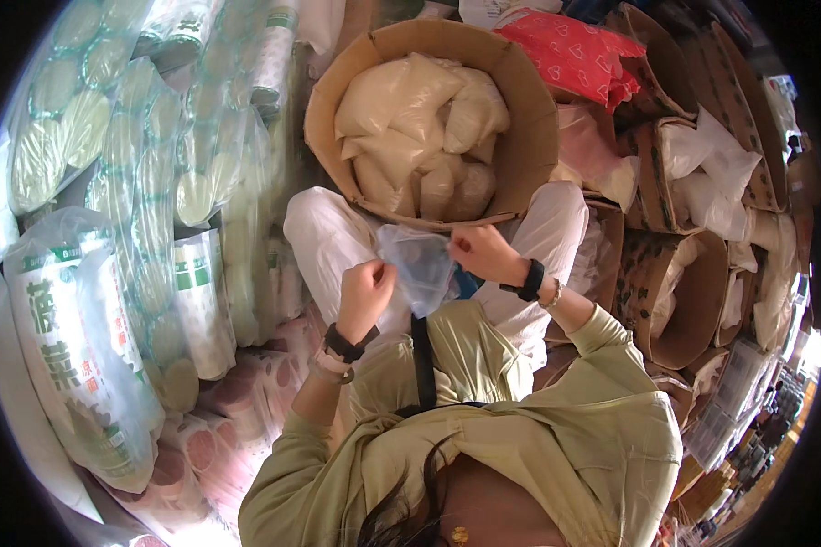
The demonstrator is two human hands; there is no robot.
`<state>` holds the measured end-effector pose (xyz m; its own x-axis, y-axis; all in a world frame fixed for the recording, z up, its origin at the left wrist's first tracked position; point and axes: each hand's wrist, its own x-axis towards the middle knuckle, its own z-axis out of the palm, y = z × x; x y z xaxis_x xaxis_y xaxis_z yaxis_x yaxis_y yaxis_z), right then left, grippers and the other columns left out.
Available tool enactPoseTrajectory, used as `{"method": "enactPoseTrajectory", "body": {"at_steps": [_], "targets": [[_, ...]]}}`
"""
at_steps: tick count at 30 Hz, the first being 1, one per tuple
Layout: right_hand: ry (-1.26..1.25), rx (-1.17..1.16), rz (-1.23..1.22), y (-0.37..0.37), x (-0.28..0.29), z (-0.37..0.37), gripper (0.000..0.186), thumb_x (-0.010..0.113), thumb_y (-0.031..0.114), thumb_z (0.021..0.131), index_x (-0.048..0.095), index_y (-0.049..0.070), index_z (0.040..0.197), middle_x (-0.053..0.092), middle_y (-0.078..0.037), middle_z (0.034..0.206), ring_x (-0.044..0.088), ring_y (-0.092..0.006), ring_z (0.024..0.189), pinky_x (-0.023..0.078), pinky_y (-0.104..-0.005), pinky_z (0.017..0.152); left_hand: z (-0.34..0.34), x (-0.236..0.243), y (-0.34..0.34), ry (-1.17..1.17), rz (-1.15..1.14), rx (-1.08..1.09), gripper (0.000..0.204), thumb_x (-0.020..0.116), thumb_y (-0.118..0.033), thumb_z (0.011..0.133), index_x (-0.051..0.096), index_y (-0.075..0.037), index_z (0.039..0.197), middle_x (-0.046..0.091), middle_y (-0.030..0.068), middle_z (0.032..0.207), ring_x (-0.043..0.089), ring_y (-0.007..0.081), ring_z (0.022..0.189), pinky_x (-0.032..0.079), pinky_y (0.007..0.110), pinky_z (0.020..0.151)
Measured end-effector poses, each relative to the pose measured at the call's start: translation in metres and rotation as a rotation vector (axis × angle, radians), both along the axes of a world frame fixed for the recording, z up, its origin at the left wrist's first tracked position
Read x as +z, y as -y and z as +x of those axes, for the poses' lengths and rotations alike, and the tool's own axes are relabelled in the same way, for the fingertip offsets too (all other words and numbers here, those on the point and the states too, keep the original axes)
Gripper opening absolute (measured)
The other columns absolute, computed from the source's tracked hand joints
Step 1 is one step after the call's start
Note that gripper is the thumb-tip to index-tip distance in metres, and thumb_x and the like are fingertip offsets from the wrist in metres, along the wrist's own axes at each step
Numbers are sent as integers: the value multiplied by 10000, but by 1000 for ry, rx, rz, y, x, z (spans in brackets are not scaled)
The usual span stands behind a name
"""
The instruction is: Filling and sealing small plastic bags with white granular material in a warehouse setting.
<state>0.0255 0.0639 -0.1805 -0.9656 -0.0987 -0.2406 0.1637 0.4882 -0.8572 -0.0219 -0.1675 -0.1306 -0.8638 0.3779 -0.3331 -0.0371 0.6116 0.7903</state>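
Note:
Between my hands hangs a thin clear plastic bag [418,266], seemingly with nothing inside, spread over my lap. My left hand [368,290] pinches its left edge with closed fingers. At the bag's upper right corner, my right hand [489,254] is closed on it too. Just beyond my knees stands a large open cardboard box [523,128]. Several filled, tied clear bags [397,96] of pale beige contents lie heaped in it. What exactly fills them I cannot make out.
Wrapped noodle bundles [73,319] and stacked clear sleeves of round pale goods [137,182] rise on my left. Pink-ended packs [219,447] lie below them. To my right are open cardboard boxes [666,301] with white bags [711,169] and a red heart-patterned bag [566,50].

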Motion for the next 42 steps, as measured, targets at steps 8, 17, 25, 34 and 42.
{"method": "enactPoseTrajectory", "body": {"at_steps": [8,17,25,34,42], "targets": [[60,152,375,-93,-102,-126,222,578,235,863,620,19,885,659,-169,778,668,-292,784,527,-375,671,-58,4,41,-280,-193,214,293,576,-180,831,527,61,672,467,221,577,416,283,472,363,367,496],[397,258,825,-45,-331,-143,326,498,273,900,620,168,1184,565,-143,1260,573,-309,1089,441,-432,924,-74,-11,87,70,-104,636,280,527,-96,867,403,-27,625,343,-37,552,329,46,540,292,250,462],[162,358,805,-43,-354,-128,234,527,190,884,711,125,1014,555,-113,1275,601,-252,1051,470,-407,821,-84,-3,67,173,66,767,285,503,-97,892,427,-36,625,382,-30,526,380,48,492,344,228,468],[214,549,470,-2,-192,-116,273,522,263,868,705,73,940,684,-153,1034,636,-314,983,464,-464,871,-55,8,58,-249,-137,414,265,554,-144,858,455,33,687,372,138,545,379,126,513,315,334,477],[-211,223,555,-63,-49,-56,142,556,101,783,604,51,906,633,-203,774,618,-399,746,502,-463,665,-65,26,2,-400,63,149,271,587,-185,842,554,27,677,531,208,604,538,335,534,396,400,504]]}}
